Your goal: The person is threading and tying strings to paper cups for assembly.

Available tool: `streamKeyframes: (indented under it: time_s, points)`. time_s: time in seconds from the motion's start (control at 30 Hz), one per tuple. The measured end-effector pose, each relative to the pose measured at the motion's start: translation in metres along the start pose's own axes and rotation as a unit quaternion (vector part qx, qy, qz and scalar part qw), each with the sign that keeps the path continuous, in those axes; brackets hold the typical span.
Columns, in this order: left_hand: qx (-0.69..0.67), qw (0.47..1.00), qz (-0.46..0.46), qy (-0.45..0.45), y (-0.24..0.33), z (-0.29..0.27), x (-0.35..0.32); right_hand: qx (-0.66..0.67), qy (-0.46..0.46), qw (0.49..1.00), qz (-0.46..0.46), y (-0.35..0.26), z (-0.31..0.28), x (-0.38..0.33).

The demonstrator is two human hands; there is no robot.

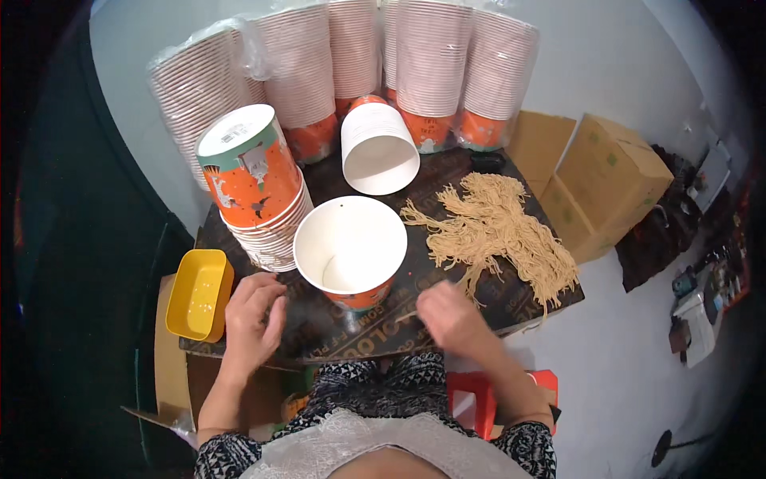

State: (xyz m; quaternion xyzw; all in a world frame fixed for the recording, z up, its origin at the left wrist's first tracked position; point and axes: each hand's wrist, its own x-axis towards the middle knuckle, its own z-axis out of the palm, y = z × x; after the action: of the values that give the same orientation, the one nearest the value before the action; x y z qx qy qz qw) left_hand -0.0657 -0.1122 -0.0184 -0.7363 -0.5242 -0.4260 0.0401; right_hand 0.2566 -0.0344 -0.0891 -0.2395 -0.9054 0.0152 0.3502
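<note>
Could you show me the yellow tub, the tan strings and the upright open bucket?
Yellow tub (223, 297), head view: on its right-hand wall.
Tan strings (501, 227), head view: on the heap's middle.
Upright open bucket (351, 231), head view: on its white inner wall.

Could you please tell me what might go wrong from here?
The left hand is close to both the yellow container, set at the table's left edge, and the tall stack of tubs; a careless swing could perhaps knock either.

The tan strands reach the table's right edge, with some ends hanging over, so a snag might drag more off.
</note>
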Motion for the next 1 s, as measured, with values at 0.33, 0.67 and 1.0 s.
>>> streamKeyframes:
  time_s: [0.33, 0.67, 1.0]
  points:
    - [-0.024, 0.999, 0.040, 0.012, 0.009, 0.024, 0.013, -0.010, 0.021, 0.987, 0.157, 0.021, 0.022, -0.003]
    - [-0.367, 0.886, -0.072, -0.274, 0.025, 0.021, -0.042, -0.112, -0.074, 0.981, 0.139, 0.039, 0.041, 0.005]
    - [-0.235, 0.916, -0.163, -0.282, 0.031, 0.058, -0.058, 0.071, -0.071, 0.988, 0.117, -0.026, 0.041, -0.006]
